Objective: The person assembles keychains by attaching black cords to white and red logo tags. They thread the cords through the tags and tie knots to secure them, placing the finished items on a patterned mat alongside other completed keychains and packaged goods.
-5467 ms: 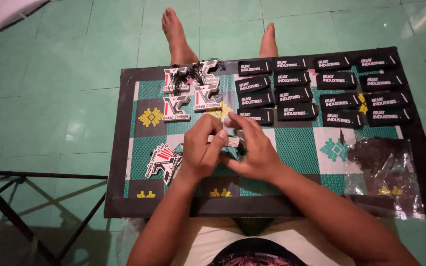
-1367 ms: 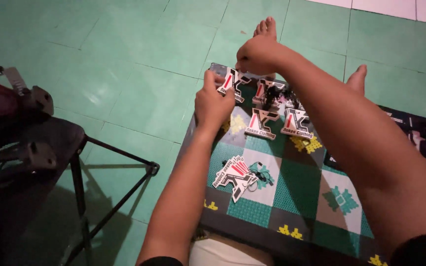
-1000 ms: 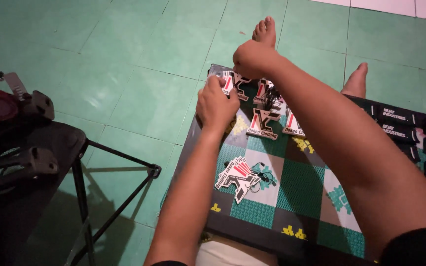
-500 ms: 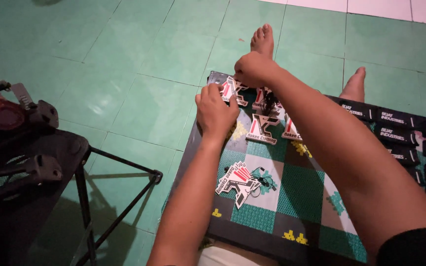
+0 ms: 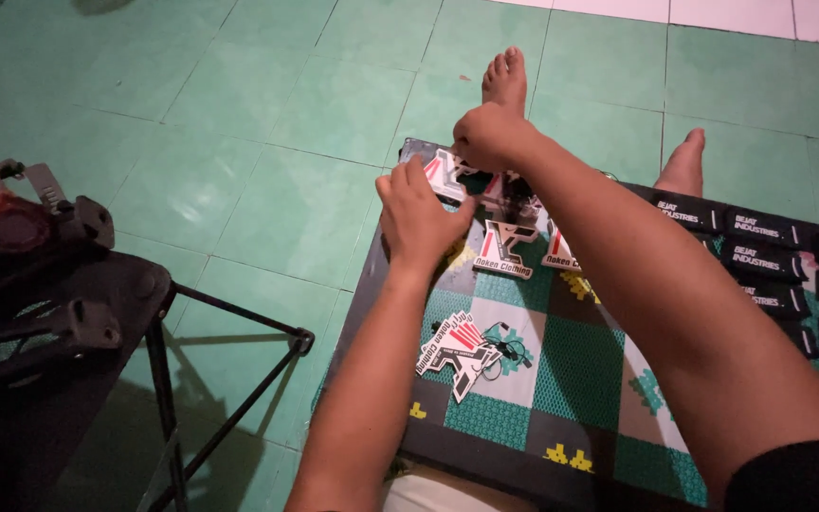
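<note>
Seen from the head camera, the person sits on the floor with a patterned board (image 5: 561,379) across the lap, both arms stretched to its far left corner. The left hand (image 5: 419,213) and the right hand (image 5: 488,136) meet there over a small red, white and black printed tag (image 5: 445,175). The left hand's fingertips pinch the tag's near edge in a narrow grip, while the right hand, knuckles up and fingers curled tight, closes on its far end. The tag is flat and angular, held just above the corner of the board.

Just beside it, on the board's far edge, lie more tags of the same kind (image 5: 509,251), some partly hidden under the right forearm. Another loose bunch of tags (image 5: 457,343) with a dark cord sits near the left edge, well apart from the hands. Toward the right edge, rows of black rectangular labels (image 5: 770,261) with white print lie side by side, the forearm cutting off the sight of some.

The board is a checker of green, white and brown squares with yellow motifs inside a black border. Two bare feet (image 5: 504,81) rest beyond its far edge on a green tiled floor (image 5: 239,114). At the left stands a dark folding stand (image 5: 78,322), in shadow, with a reddish object on top.
</note>
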